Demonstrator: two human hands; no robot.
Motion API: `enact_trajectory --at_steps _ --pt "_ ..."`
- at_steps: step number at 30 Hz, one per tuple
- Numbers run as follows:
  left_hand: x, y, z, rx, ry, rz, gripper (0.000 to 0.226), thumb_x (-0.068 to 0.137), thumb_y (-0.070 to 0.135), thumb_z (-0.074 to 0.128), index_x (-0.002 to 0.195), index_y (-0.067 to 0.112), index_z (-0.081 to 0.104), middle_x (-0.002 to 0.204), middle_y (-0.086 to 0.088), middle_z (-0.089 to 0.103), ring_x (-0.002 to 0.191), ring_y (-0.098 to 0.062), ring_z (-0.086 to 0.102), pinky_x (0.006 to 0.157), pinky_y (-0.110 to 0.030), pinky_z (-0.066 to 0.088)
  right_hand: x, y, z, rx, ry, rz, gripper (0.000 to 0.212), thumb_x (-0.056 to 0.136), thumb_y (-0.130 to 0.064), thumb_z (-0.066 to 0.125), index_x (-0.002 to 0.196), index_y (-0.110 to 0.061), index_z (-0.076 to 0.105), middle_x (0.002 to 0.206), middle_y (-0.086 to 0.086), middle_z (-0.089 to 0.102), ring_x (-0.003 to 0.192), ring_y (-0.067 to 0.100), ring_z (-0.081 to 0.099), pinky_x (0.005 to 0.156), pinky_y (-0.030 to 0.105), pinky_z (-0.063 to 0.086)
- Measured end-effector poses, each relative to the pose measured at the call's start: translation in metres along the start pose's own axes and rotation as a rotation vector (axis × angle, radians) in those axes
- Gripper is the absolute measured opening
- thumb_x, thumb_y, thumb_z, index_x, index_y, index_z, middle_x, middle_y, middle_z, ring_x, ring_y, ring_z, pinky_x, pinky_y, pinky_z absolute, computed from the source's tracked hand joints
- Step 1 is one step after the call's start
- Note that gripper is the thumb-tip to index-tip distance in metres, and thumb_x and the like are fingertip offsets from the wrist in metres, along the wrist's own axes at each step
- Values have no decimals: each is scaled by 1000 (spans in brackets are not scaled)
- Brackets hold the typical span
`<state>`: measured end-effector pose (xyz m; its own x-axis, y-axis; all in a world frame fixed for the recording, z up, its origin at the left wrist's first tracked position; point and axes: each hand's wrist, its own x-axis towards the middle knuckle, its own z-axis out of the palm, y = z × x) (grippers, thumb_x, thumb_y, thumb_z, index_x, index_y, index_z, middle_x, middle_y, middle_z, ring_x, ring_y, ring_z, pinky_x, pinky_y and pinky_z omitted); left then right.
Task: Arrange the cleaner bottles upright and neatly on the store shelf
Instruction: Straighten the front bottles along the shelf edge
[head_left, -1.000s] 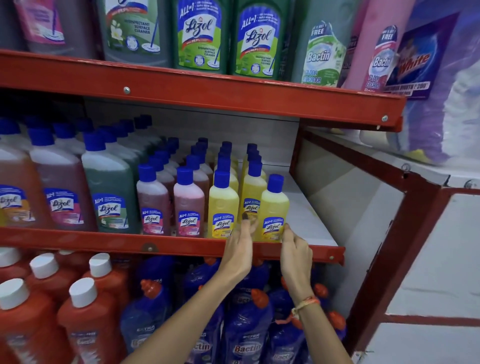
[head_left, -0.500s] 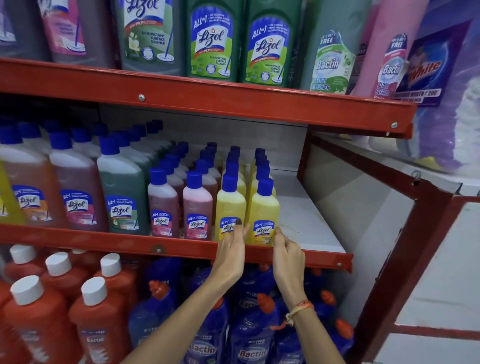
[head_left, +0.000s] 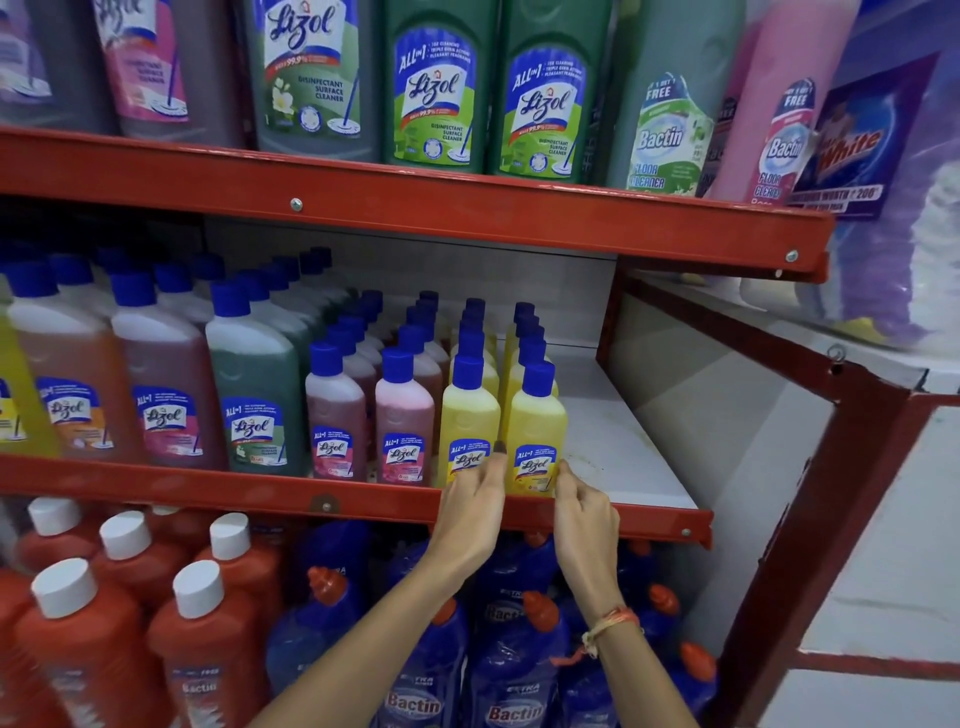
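Note:
Small yellow cleaner bottles with blue caps stand in two upright rows at the right end of the middle shelf (head_left: 208, 488). The front right yellow bottle (head_left: 535, 415) stands close beside the front left yellow bottle (head_left: 467, 410). My left hand (head_left: 475, 501) reaches up from below, one fingertip pushed between the two front bottles against the right one's label. My right hand (head_left: 582, 506) has curled fingers touching that bottle's lower right side. Both hands flank its base.
Pink small bottles (head_left: 402, 421) and larger green, pink and orange bottles (head_left: 254, 395) fill the shelf to the left. Bare white shelf board (head_left: 618, 441) lies to the right, ending at a red frame post (head_left: 852, 467). Large bottles stand above, orange and blue ones below.
The front right yellow bottle has shifted left, from an offset spot into line with its row and against its neighbour. Both hands stayed at its base.

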<state>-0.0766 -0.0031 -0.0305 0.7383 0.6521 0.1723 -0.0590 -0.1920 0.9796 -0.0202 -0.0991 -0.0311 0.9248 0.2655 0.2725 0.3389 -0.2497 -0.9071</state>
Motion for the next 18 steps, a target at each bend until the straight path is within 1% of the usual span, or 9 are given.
enact_trajectory --at_steps 2,3,6,8,9,11,13,15,18 --pt "-5 0 -6 -2 -11 -2 39 81 59 35 56 45 60 74 15 61 90 -11 58 100 -42 44 -4 -2 0 9 5 8 44 96 -32 35 80 -9 69 69 9 68 67 23 61 61 37 48" --pt "-8 -2 -11 -7 -16 -7 39 78 64 35 58 43 61 77 15 62 93 -13 60 101 -42 43 -8 -4 1 19 23 7 42 96 -32 35 91 -13 72 75 8 71 68 20 63 62 36 49" --pt "-15 -13 -37 -23 37 7 41 70 71 39 69 43 68 95 8 69 108 -21 64 106 -49 42 -28 -13 11 93 206 -74 42 93 -25 37 126 -16 62 115 3 71 85 14 64 77 28 52" --pt "-22 -20 -62 -64 155 40 34 69 67 41 72 49 70 96 7 70 109 -20 65 105 -47 44 -46 -24 27 173 292 -218 49 86 -28 36 127 -16 60 125 1 66 102 20 65 90 39 53" --pt "-26 -22 -75 -95 233 56 32 70 64 43 73 48 71 93 8 71 106 -18 66 104 -45 45 -55 -29 38 204 283 -279 50 84 -27 37 126 -17 61 127 -2 65 102 22 66 90 45 54" --pt "-34 -24 -104 -116 403 99 34 75 60 43 82 43 72 91 7 71 101 -17 66 102 -45 46 -70 -44 63 264 159 -324 47 83 -23 41 125 -21 63 126 -8 65 99 13 66 90 44 54" --pt "-40 -22 -123 -72 523 134 43 87 51 39 111 31 67 110 5 67 111 -15 60 103 -41 43 -80 -59 86 295 -39 -276 43 85 -16 47 125 -20 62 127 -7 65 110 -1 61 98 29 49" --pt "-41 -17 -137 -3 553 133 46 95 42 35 129 20 55 126 3 60 122 -14 53 107 -39 39 -86 -69 106 271 -173 -215 43 88 -10 50 130 -17 57 129 -3 63 115 -2 58 101 20 44" --pt "-37 -17 -147 59 491 93 45 98 36 31 127 13 56 129 -11 61 124 -25 52 108 -43 37 -91 -77 125 209 -240 -123 46 92 -13 46 138 -17 47 120 2 69 95 7 63 81 14 43"
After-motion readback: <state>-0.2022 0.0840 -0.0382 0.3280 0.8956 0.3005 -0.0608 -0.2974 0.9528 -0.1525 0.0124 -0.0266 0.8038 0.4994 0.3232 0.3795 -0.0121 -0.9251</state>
